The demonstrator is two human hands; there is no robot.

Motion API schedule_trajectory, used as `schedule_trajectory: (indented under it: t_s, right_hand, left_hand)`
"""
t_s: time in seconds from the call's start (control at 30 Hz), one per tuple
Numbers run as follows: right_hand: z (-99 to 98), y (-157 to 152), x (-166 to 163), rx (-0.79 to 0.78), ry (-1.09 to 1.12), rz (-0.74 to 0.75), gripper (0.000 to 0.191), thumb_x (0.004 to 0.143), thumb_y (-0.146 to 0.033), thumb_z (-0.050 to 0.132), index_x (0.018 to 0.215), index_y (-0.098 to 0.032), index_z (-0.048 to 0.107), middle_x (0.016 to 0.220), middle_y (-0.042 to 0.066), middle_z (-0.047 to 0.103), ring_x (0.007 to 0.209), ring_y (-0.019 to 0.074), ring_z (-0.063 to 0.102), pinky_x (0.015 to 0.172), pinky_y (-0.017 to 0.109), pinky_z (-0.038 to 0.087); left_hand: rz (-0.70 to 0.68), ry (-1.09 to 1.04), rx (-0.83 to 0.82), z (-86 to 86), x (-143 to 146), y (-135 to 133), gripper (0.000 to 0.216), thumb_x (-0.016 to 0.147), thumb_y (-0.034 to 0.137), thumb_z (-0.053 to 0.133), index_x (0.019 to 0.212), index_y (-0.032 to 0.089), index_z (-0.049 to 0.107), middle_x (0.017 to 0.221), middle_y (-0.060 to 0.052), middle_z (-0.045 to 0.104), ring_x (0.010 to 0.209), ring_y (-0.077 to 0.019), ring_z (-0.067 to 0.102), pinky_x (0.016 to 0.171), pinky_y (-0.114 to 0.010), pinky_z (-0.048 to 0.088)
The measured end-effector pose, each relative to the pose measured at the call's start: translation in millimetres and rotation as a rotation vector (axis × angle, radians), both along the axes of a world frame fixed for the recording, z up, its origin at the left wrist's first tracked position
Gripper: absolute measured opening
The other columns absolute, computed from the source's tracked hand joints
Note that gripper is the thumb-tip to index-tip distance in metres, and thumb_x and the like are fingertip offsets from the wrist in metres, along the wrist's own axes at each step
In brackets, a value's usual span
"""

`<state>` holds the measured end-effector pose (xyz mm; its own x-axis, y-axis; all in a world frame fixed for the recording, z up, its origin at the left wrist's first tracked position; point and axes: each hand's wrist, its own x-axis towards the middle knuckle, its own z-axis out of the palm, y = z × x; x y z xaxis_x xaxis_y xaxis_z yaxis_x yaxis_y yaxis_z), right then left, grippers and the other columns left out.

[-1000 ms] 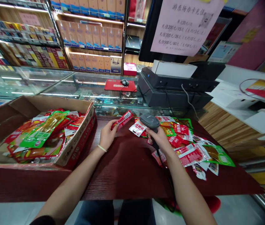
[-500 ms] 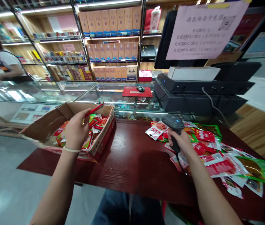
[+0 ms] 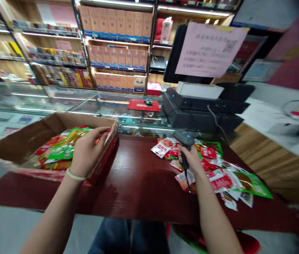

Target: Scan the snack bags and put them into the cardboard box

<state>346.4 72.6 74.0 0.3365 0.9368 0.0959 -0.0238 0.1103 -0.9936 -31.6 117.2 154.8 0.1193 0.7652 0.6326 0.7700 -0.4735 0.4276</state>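
My left hand point(image 3: 88, 150), a pale band at its wrist, is over the right part of an open cardboard box point(image 3: 14, 141). Its fingers are bent, and a bit of red shows between them; whether that is a packet in the hand or one lying behind it, I cannot tell. Green-edged snack packets point(image 3: 66, 144) and red ones lie in the box. In my right hand point(image 3: 191, 158) is a black barcode scanner point(image 3: 183, 137), gripped by its handle with its cord hanging down. Around and under it spreads a pile of red, white and green snack packets point(image 3: 222, 180).
The dark red tabletop point(image 3: 130, 176) runs between box and pile. Behind it stand a glass counter point(image 3: 86, 106), a red mouse pad point(image 3: 139, 104) and black till equipment point(image 3: 194, 113). A monitor carries a pink paper notice point(image 3: 210, 49). Boxed goods fill the shelves point(image 3: 117, 49).
My view has shifted right. My left hand has moved to the box's right side, and the thin red packet it held up no longer shows clearly. My right hand still holds the barcode scanner.
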Motion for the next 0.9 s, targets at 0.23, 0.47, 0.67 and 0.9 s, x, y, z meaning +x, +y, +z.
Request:
schedule_trajectory:
  t_s: [0.23, 0.47, 0.67, 0.9]
  right_hand:
    - [9.8, -8, 44, 0.073, 0.024, -0.197, 0.031, 0.073, -0.043, 0.073, 0.074, -0.022, 0.050, 0.051, -0.007, 0.053, 0.035, 0.0092, 0.047, 0.032, 0.020, 0.038]
    - [14.0, -24, 84, 0.145, 0.069, -0.402, 0.031, 0.073, -0.041, 0.073, 0.082, -0.024, 0.049, 0.051, -0.009, 0.052, 0.034, 0.0091, 0.045, 0.030, 0.020, 0.037]
    - [15.5, -30, 97, 0.168, 0.115, -0.471, 0.031, 0.074, -0.043, 0.071, 0.084, -0.024, 0.048, 0.052, -0.009, 0.052, 0.034, 0.0089, 0.046, 0.031, 0.019, 0.038]
    - [12.1, -30, 101, 0.196, 0.174, -0.452, 0.031, 0.075, -0.042, 0.072, 0.083, -0.025, 0.047, 0.052, -0.009, 0.052, 0.034, 0.0086, 0.046, 0.031, 0.019, 0.039]
  left_hand:
    - [-0.414, -0.019, -0.061, -19.2, 135, 29, 0.029, 0.093, 0.032, 0.047, 0.112, 0.022, 0.066, 0.111, -0.004, 0.071, 0.101, -0.0194, 0.067, 0.091, -0.031, 0.050]
    - [-0.650, 0.106, -0.221, -72.7, 265, 60, 0.029, 0.091, 0.029, 0.048, 0.114, 0.020, 0.065, 0.115, -0.007, 0.070, 0.106, -0.0226, 0.064, 0.094, -0.033, 0.048]
    - [-0.713, 0.273, -0.300, -100.5, 339, 76, 0.034, 0.093, 0.028, 0.044, 0.118, 0.015, 0.063, 0.117, -0.014, 0.067, 0.107, -0.0255, 0.063, 0.095, -0.035, 0.045]
    - [-0.647, 0.510, -0.345, -119.6, 379, 88, 0.045, 0.093, 0.035, 0.046, 0.131, 0.012, 0.052, 0.113, -0.020, 0.066, 0.100, -0.0255, 0.065, 0.087, -0.033, 0.046]
